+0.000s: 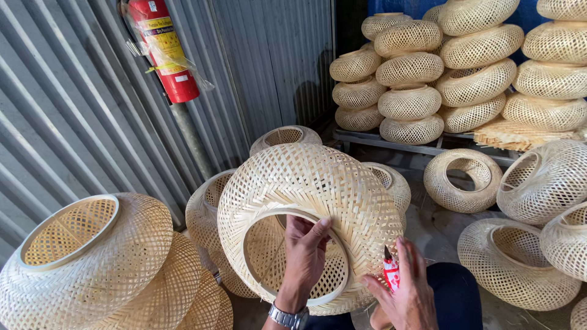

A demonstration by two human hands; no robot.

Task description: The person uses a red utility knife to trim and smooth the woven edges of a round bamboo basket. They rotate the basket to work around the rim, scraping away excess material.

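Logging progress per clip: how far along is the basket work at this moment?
Done, apparently: woven shades stacked on the rack. In hand: the left hand grips the rim of a woven bamboo shade; the right hand holds a small red tool beside it. Left: unclear; loose shades lie around.

A basket-weaving workshop or storeroom: corrugated metal walls (67,116), a wall-mounted red fire extinguisher (164,49), and dozens of woven bamboo lampshades (422,91) stacked on a low metal rack (367,139) and the floor (437,229).
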